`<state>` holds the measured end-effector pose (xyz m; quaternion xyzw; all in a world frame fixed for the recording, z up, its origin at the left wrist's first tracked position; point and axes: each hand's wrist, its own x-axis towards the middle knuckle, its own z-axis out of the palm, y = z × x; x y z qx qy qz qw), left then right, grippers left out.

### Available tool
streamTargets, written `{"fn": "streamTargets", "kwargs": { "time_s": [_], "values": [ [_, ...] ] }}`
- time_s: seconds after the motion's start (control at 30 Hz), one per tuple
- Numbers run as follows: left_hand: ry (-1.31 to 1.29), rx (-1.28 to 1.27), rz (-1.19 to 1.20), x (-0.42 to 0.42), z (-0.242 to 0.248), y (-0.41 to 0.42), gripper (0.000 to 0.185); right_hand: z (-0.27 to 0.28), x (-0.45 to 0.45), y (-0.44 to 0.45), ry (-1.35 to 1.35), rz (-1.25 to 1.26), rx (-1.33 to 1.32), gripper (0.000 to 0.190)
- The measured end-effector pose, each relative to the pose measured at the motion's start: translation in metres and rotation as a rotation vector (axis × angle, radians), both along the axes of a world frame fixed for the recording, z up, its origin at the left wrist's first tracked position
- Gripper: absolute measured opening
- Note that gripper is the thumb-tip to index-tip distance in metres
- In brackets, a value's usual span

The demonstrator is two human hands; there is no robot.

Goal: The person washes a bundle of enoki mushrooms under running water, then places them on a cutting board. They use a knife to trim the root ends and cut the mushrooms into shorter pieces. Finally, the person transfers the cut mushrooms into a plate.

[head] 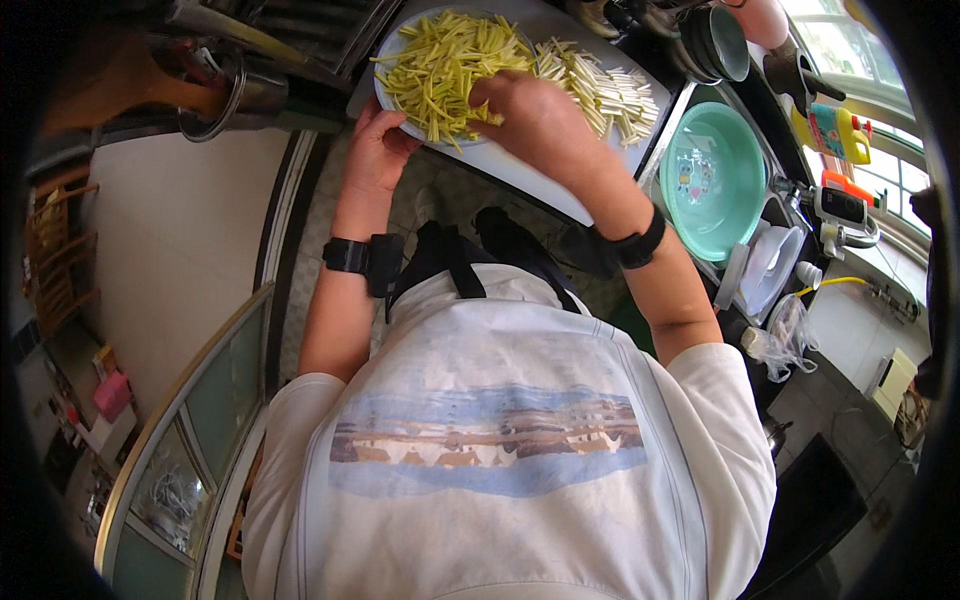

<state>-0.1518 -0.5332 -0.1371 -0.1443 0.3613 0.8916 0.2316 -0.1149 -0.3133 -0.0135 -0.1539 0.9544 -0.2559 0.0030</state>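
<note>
A round plate or shallow basin point(381, 94) with a pale rim is heaped with cut yellow-green vegetable stalks point(450, 56). My left hand point(381, 146) grips its near left rim, the thumb lying over the edge. Above the right side of the heap is my right hand point(529, 112), blurred, with its fingers bent down at the stalks. Whether any are pinched between those fingers is hidden. Paler, whiter cut stalks point(622, 101) lie in a loose pile to the right of the plate, on the light worktop point(517, 161).
A turquoise basin point(724, 217) sits in the sink area at the right, beside the tap point(791, 195). Dark bowls point(724, 45) are stacked beyond it. A yellow bottle point(851, 135) stands by the window. At the left is a metal utensil pot point(251, 94).
</note>
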Motion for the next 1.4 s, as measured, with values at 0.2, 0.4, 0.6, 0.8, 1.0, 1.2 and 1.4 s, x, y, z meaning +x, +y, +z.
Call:
{"fn": "streamTargets", "kwargs": {
  "time_s": [0.2, 0.4, 0.6, 0.8, 1.0, 1.2, 1.4],
  "values": [
    [0.016, 0.01, -0.007, 0.0, 0.004, 0.003, 0.061, -0.014, 0.008, -0.015, -0.117, 0.03, 0.176, 0.027],
    [0.001, 0.032, -0.002, 0.011, 0.002, -0.01, 0.065, -0.006, 0.009, 0.008, -0.242, -0.001, -0.387, 0.019],
    [-0.015, -0.032, 0.032, 0.055, 0.003, -0.071, 0.072, -0.013, 0.009, 0.065, -0.436, -0.481, -0.604, 0.02],
    [-0.048, -0.131, 0.076, 0.099, 0.009, -0.125, 0.077, -0.092, 0.03, 0.04, -0.455, -0.324, -0.063, 0.029],
    [-0.082, -0.172, 0.102, 0.115, 0.014, -0.138, 0.078, -0.108, -0.004, 0.001, -0.164, -0.323, -0.092, 0.033],
    [-0.105, -0.152, 0.111, 0.118, 0.013, -0.136, 0.078, -0.1, -0.024, -0.006, -0.172, -0.459, 0.159, 0.041],
    [-0.088, -0.18, 0.095, 0.118, 0.012, -0.136, 0.08, -0.102, -0.019, -0.029, -0.122, -0.35, 0.011, 0.042]
  ]
}}
